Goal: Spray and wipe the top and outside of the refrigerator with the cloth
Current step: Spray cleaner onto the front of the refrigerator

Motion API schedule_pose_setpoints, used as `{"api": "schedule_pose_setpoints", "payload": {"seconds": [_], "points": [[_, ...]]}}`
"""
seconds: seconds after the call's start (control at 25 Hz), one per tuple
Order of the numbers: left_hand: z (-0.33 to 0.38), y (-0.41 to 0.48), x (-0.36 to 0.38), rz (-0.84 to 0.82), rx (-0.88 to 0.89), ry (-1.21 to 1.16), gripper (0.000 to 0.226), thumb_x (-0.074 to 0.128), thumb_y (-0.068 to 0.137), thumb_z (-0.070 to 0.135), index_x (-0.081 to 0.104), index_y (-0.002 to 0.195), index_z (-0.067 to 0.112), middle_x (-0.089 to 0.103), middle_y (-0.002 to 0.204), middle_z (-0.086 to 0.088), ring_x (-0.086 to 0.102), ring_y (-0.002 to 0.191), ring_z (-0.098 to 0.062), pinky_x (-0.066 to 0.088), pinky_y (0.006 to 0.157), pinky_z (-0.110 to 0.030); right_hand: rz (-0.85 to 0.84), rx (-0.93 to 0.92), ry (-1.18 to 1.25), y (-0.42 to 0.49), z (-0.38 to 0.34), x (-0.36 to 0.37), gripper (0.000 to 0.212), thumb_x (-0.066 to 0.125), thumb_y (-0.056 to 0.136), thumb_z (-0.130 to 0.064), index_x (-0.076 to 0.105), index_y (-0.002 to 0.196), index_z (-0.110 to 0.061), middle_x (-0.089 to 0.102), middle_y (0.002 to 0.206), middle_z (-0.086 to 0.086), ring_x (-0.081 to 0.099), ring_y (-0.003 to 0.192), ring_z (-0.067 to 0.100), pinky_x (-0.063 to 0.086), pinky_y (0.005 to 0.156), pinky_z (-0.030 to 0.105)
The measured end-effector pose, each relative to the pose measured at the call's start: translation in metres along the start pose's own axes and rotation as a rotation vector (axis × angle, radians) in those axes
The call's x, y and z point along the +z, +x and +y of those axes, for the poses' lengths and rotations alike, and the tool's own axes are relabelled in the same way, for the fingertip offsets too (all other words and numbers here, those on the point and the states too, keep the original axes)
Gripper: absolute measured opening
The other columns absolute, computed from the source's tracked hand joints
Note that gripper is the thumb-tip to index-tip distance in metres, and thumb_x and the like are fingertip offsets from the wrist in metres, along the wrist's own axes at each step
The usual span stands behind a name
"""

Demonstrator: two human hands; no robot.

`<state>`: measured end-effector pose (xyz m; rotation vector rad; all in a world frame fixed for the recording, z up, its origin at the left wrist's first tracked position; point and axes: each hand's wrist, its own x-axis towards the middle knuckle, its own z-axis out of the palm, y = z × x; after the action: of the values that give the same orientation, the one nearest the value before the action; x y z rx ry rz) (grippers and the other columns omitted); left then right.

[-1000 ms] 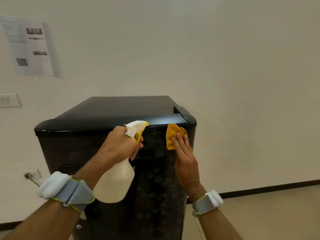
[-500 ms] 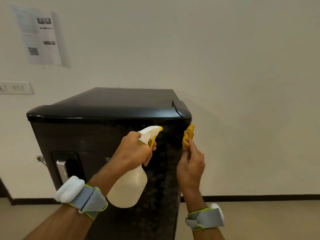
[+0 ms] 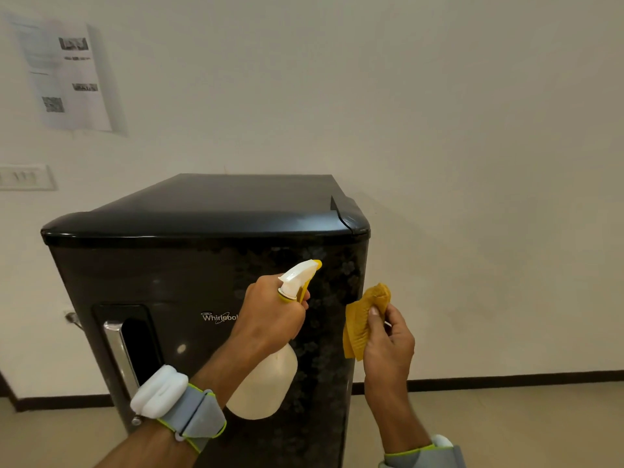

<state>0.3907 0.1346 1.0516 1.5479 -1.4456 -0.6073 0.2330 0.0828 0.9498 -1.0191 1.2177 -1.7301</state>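
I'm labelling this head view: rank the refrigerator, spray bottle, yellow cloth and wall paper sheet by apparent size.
The refrigerator
paper sheet on the wall
spray bottle, partly hidden by the left hand
yellow cloth, bunched in the right hand

Floor: pale beige and smooth, visible in the lower left and lower right corners. A dark skirting board runs along its junction with the off-white wall. The black refrigerator stands upright on the floor, its back close to the wall. Its foot falls below the lower edge of the view, so the contact itself cannot be seen. The refrigerator's top is a glossy dark panel with a rounded front edge. A recessed handle with a chrome bar sits at the left of the door.
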Motion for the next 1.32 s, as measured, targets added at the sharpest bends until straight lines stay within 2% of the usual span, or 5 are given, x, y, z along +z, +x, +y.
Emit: {"api": "schedule_pose_setpoints", "payload": {"seconds": [0.2,0.36,0.48,0.88,1.32], "points": [[-0.003,-0.007,0.002,-0.014,0.028,0.078,0.023,0.056,0.071,-0.011,0.065,0.067,0.009,0.057,0.052,-0.006,0.054,0.047,-0.013,0.046,0.044,-0.022,0.032,0.000,0.087,-0.002,-0.010,-0.003,0.019,0.054,0.099,-0.024,0.060,0.116,-0.031,0.065,0.102,-0.015,0.064,0.094,0.007,0.051,0.075,0.018],[-0.006,-0.010,0.003,0.029,0.026,0.030,0.022,0.058,0.072,-0.011,0.067,0.074,0.008,0.068,0.069,-0.012,0.066,0.064,-0.024,0.056,0.054,-0.040,0.027,0.009,0.140,-0.002,-0.018,-0.004,0.016,0.055,0.099,-0.021,0.057,0.110,-0.032,0.060,0.101,-0.017,0.060,0.091,0.007,0.045,0.067,0.016],[-0.010,-0.012,0.003,0.037,0.000,0.004,0.030,0.060,0.069,-0.014,0.069,0.080,0.012,0.071,0.079,-0.002,0.069,0.081,-0.015,0.053,0.057,-0.025,-0.009,-0.032,0.148,0.002,-0.020,0.004,0.012,0.059,0.097,-0.021,0.059,0.102,-0.032,0.061,0.101,-0.013,0.060,0.093,0.008,0.049,0.073,0.022],[-0.030,-0.021,-0.017,0.174,-0.081,-0.008,0.032,0.062,0.071,-0.016,0.071,0.087,0.011,0.070,0.081,0.000,0.067,0.082,-0.012,0.049,0.061,-0.018,-0.123,-0.650,-0.348,0.031,-0.015,0.065,0.017,0.061,0.094,-0.035,0.059,0.103,-0.021,0.049,0.105,-0.003,0.051,0.098,0.015,0.048,0.084,0.025],[-0.079,-0.043,-0.048,0.520,-0.168,0.086,0.018,0.064,0.080,-0.003,0.067,0.075,0.014,0.064,0.066,-0.003,0.062,0.062,-0.017,0.052,0.053,-0.028,-0.213,-0.577,-0.096,-0.004,-0.020,0.082,0.010,0.062,0.095,-0.016,0.054,0.099,-0.017,0.053,0.093,-0.014,0.053,0.082,-0.004,0.042,0.073,0.006]]}}
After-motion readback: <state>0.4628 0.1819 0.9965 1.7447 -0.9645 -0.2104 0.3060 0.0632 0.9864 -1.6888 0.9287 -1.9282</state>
